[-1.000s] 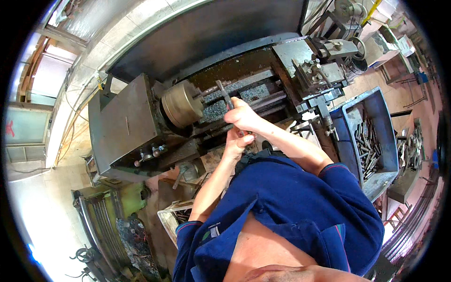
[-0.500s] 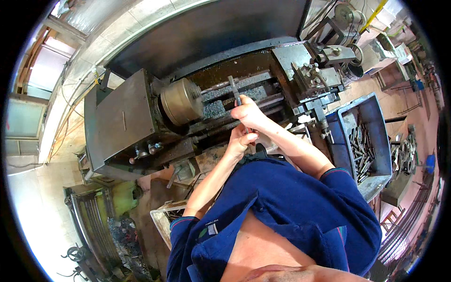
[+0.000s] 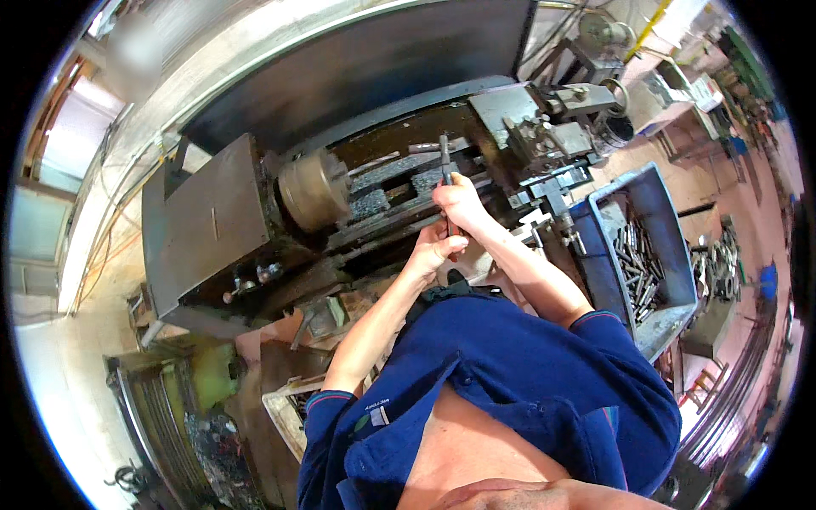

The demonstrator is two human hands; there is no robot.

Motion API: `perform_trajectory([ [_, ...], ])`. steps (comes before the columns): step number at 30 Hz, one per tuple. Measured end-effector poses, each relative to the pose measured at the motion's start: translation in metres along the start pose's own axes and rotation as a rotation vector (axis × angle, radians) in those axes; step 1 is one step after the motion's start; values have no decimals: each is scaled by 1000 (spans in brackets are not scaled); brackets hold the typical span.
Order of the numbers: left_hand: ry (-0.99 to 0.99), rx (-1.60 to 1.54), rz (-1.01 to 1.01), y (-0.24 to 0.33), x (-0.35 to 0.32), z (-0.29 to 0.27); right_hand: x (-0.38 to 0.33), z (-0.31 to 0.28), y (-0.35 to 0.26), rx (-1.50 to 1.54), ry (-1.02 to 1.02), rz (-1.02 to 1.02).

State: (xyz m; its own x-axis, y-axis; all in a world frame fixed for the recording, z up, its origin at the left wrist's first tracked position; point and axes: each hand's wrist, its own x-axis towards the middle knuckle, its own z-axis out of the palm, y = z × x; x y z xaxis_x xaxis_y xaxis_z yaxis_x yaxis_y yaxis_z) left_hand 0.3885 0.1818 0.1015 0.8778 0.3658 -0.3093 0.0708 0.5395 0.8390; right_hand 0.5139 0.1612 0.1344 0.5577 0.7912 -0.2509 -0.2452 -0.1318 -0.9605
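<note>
A slim dark metal rod [image 3: 444, 161] stands over the lathe bed [image 3: 399, 191], right of the round steel chuck [image 3: 313, 189]. The right hand [image 3: 459, 202] is closed around it; the left hand [image 3: 435, 249] grips its near end. Farther right, a blue bin [image 3: 650, 191] holds grey metal pieces.

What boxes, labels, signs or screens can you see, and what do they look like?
Blue bin: right of the lathe, a deep rectangular plastic box holding grey metal rods.
Pale crate: low on the floor by the person's left arm, an open box with a cream rim.
Shirt label: small pale patch on the blue shirt.
No signs or screens show.
</note>
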Motion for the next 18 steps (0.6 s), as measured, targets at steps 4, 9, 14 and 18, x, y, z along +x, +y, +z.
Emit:
perform_trajectory([
  [4,79,551,325,-14,-2,11,-43,-25,0,283,-50,-134],
  [9,180,1194,546,6,-21,61,-96,-57,0,402,-33,-212],
  [14,153,1190,558,-24,-27,92,-133,-88,13,453,124,-324],
  [18,74,1267,463,-29,-32,118,-157,-110,18,503,216,-268],
])
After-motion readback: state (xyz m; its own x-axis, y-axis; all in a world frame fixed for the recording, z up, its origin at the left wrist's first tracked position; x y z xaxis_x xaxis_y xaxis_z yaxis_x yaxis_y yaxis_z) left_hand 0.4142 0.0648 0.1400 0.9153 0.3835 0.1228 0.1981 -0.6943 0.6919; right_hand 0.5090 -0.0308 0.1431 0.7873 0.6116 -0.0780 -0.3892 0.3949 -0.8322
